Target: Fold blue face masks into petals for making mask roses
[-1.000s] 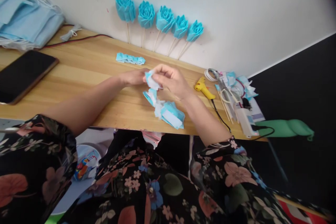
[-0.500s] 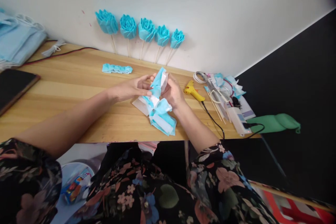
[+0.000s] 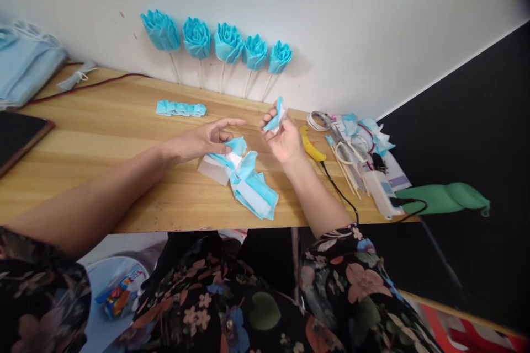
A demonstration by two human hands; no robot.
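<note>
In the head view, my right hand (image 3: 285,140) is raised at the middle of the wooden table, closed around a folded blue-and-white fabric piece (image 3: 276,117). To its left, my left hand (image 3: 205,140) has its index finger stretched out, while the thumb and curled fingers pinch the near end of several loose blue-and-white fabric pieces (image 3: 254,193). These look like cut mask material and spread toward the table's front edge. Behind my left hand lies a pleated blue strip (image 3: 181,108). Several blue fabric roses (image 3: 229,44) on thin sticks lean against the wall.
At right are a yellow glue gun (image 3: 312,146), tape rolls (image 3: 318,121), scissors (image 3: 345,149), thin sticks (image 3: 345,171), a white power strip (image 3: 381,193) and a green pouch (image 3: 447,198). Stacked blue masks (image 3: 27,66) and a dark phone (image 3: 20,135) occupy the left side.
My right hand has moved up and right, away from my left hand, carrying one folded fabric piece off the pile. The left hand stays by the other pieces; the view has shifted slightly.
</note>
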